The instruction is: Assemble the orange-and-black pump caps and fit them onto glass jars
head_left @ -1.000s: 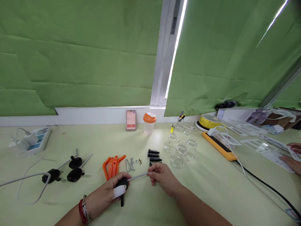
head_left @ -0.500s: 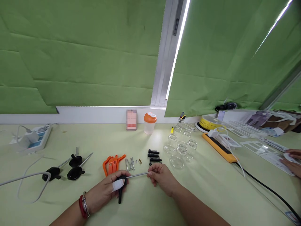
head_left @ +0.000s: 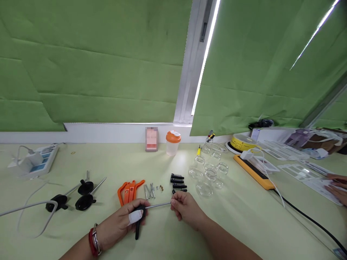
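A black part with a thin metal rod lies across between my hands. My left hand, with white tape on a finger, grips the black end; a black lever points down below it. At the rod's far tip, my right hand is pinched closed. Just beyond are orange handles, metal screws, small brass-coloured pieces and black parts with springs. Three similar black pieces with rods, one of them here, lie to the left.
Clear glass vessels stand right of centre, near an orange power strip. Behind are an orange-lidded cup and a phone. A white power strip is left; another person's hands are far right.
The view has shifted slightly, so the table items sit a little lower. Both hands keep their grip on the rodded part, with hardly any movement.
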Demonstrator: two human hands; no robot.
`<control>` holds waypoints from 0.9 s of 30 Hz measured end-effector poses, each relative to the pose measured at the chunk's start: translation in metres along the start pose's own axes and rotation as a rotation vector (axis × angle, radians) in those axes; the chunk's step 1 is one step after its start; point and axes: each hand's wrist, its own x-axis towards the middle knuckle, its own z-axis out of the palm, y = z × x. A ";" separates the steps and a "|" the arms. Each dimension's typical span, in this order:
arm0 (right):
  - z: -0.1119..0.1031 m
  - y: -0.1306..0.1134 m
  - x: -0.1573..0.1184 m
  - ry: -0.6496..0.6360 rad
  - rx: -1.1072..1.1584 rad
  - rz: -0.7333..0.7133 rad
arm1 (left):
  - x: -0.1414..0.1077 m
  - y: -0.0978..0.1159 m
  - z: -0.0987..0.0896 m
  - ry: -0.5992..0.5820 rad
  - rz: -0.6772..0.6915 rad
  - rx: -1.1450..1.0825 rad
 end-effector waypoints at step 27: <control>-0.005 0.000 0.000 -0.124 0.106 -0.057 | 0.001 0.003 0.003 0.031 0.004 -0.115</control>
